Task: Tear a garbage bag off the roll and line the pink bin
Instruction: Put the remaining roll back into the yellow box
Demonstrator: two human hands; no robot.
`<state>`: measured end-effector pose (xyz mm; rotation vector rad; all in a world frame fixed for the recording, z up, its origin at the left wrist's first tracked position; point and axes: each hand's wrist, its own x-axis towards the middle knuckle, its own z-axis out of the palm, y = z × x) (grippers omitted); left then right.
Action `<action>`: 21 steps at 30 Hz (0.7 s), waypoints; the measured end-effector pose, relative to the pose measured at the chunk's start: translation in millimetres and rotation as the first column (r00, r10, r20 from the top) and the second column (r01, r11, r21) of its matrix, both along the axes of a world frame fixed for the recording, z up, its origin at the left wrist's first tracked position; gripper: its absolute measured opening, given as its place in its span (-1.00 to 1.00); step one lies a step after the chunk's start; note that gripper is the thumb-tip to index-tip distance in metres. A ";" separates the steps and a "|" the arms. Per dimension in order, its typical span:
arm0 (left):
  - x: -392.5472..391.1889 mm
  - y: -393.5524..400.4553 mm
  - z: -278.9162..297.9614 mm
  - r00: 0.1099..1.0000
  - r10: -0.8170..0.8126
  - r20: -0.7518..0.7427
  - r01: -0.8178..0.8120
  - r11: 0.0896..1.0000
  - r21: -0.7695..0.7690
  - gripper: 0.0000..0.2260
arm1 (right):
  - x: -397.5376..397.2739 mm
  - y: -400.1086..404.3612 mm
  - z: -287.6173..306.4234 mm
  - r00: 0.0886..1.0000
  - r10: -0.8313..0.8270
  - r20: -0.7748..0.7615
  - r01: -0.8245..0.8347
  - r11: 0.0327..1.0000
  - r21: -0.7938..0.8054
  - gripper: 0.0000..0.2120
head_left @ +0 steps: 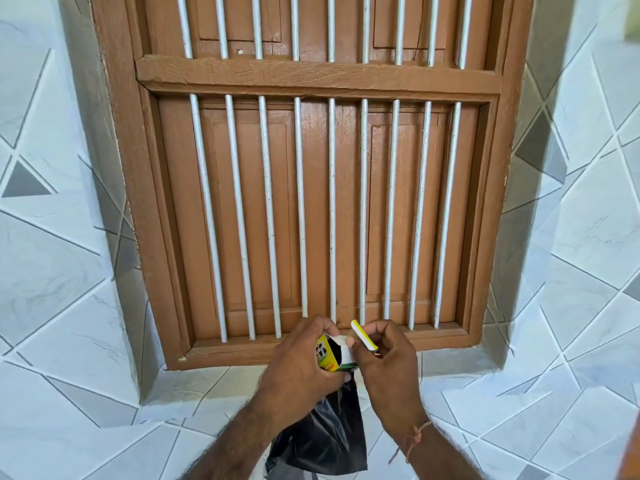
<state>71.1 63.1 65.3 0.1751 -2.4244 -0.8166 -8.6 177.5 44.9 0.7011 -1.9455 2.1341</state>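
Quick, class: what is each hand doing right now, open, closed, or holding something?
Left hand: closed around the yellow box.
Right hand: pinching the box's open flap.

The black garbage bag (322, 434) is running off the bottom edge, its top hiding behind the left hand (298, 362); the carton's (327, 353) print is blurring.

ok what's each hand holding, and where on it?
Left hand: small yellow box by its body, black bag hanging below. Right hand: pinches the box's open flap.
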 end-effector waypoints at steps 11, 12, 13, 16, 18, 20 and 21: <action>-3.4 -3.8 -0.7 0.997 -0.043 -0.060 0.051 0.989 0.136 -0.42 | -3.8 8.7 6.5 0.984 0.172 0.055 -0.167 0.982 -0.084 -0.71; -4.1 -3.8 -0.9 0.997 -0.050 -0.063 0.056 0.993 0.100 -0.46 | -4.4 8.8 6.5 0.989 0.140 0.045 -0.137 0.988 -0.069 -0.72; -4.5 -3.4 -0.3 0.996 -0.051 -0.069 0.056 0.996 0.069 -0.51 | -5.0 8.9 6.6 0.992 0.121 0.025 -0.120 0.991 -0.052 -0.73; -6.0 -3.0 1.6 0.995 -0.028 -0.092 0.033 0.998 0.056 -0.61 | -3.5 11.3 6.1 0.983 0.183 -0.034 -0.181 0.982 0.059 -0.79; -7.8 -3.5 1.6 0.995 0.001 -0.102 0.005 0.998 0.055 -0.63 | -0.4 11.3 5.5 0.974 0.225 -0.041 -0.218 0.967 0.133 -0.82; -8.9 -2.7 1.3 0.995 0.024 -0.102 -0.016 0.997 0.077 -0.55 | 0.7 9.1 5.5 0.983 0.173 -0.058 -0.164 0.977 0.133 -0.88; -9.4 -1.8 1.2 0.995 0.034 -0.096 -0.026 0.996 0.090 -0.50 | 0.9 7.1 5.4 0.988 0.133 -0.074 -0.124 0.985 0.120 -0.92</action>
